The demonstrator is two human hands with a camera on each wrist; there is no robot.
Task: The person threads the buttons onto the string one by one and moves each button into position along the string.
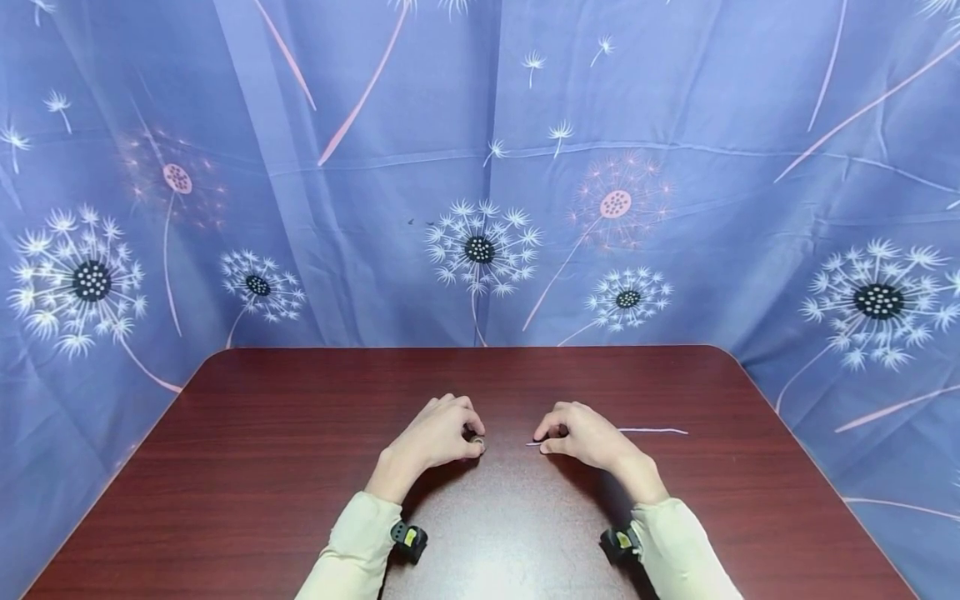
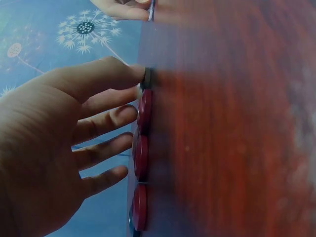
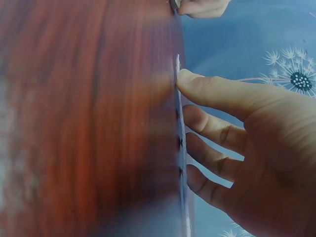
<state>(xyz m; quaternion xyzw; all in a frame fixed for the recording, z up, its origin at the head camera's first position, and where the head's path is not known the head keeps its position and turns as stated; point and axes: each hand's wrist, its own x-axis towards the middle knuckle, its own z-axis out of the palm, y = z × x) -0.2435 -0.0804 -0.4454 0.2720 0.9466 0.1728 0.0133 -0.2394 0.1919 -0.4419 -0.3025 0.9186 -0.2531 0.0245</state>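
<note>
In the head view, two hands work low over a dark red-brown tabletop (image 1: 225, 483). The left hand (image 1: 438, 435) pinches a small round piece (image 1: 479, 444) between thumb and fingertips, close to the surface. Facing it, the right hand (image 1: 588, 437) holds a thin pale cord (image 1: 652, 431) in a narrow pinch; a short end pokes out past the fingertips towards the left hand, while the longer part lies on the tabletop beyond the right hand. Cord end and round piece are apart, with bare wood between them. The step in hand looks like getting both ready to meet; the next move would probably call for bringing the cord's tip to the piece and lining them up, if the piece has a hole, which I cannot make out.

In the left wrist view, thumb and forefinger meet at the dark-edged piece, the other fingers spread loosely. Beside them stand three red disc-like shapes (image 2: 141, 158) in a row; what they are is unclear.

In the right wrist view, the thumb presses the cord near its tip, and the remaining fingers lie bent behind its length. No container shows in any view, so there are no contents to report.
</note>
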